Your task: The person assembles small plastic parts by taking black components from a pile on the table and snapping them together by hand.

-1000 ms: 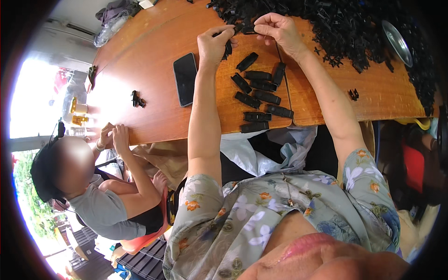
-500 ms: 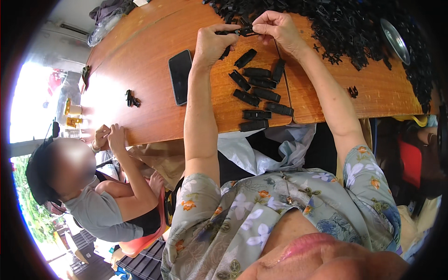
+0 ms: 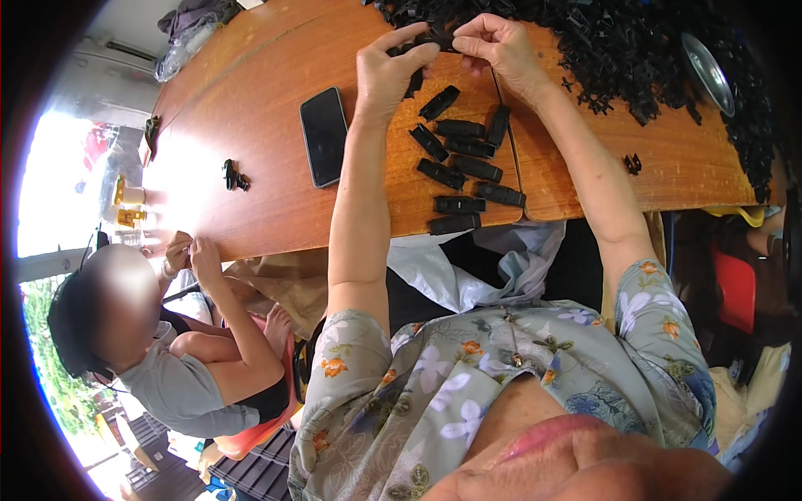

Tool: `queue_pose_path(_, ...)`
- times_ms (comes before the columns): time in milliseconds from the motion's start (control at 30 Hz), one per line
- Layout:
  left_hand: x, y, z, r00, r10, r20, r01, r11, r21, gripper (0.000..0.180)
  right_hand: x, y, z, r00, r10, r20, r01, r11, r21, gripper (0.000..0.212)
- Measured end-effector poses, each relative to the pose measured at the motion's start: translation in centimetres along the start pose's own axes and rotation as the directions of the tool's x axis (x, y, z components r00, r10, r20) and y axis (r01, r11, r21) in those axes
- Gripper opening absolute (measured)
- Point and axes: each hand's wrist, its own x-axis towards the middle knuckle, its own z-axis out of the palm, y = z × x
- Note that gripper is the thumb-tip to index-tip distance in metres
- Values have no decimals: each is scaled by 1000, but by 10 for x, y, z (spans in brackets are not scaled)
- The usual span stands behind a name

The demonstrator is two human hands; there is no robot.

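"What are the hands on?"

"On my feed, the left hand [image 3: 386, 73] grasps a black plastic part [image 3: 440, 38], up and to the right of the smartphone [image 3: 323, 136]. The right hand [image 3: 506, 60] has its fingers pinched at the other end; against that dark background I can't tell whether it's one piece or two."

"Anything in your way?"

"The left forearm [image 3: 361, 196] runs close along the smartphone's right side. Farther right of the smartphone, elongated black plastic pieces [image 3: 470, 148] crowd the worktop [image 3: 263, 92] between my two forearms. Well to its upper right spreads a heap of loose black parts [image 3: 618, 58], with a metal dish [image 3: 708, 75] on it."

"And the other side?"

"Left of the smartphone sits a small black cluster [image 3: 235, 175]; a co-worker [image 3: 188, 384] is down-left of it, hands at the edge."
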Motion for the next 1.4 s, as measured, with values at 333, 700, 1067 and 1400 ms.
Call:
queue_pose_path(333, 6, -12, 6, 997, 70, 20, -68, 993, -96, 26, 1, -29, -3, 984, -172, -52, 152, 951, -268, 25)
queue_pose_path(700, 13, -31, -8, 1000, -24, -4, 23, 985, -170, 23, 3, -3, 18, 999, -44, -30, 44, 999, -31, 40)
queue_pose_path(1067, -60, -31, 5, 998, 3, -67, 27, 899, 438, 28, -56, 16, 26, 991, -88, 105, 121, 921, -371, 27)
queue_pose_path(1400, -140, -12, 40, 953, 214, -212, -83, 864, 497, 36, -134, -7, 59, 993, -117, -15, 104, 927, -360, 27)
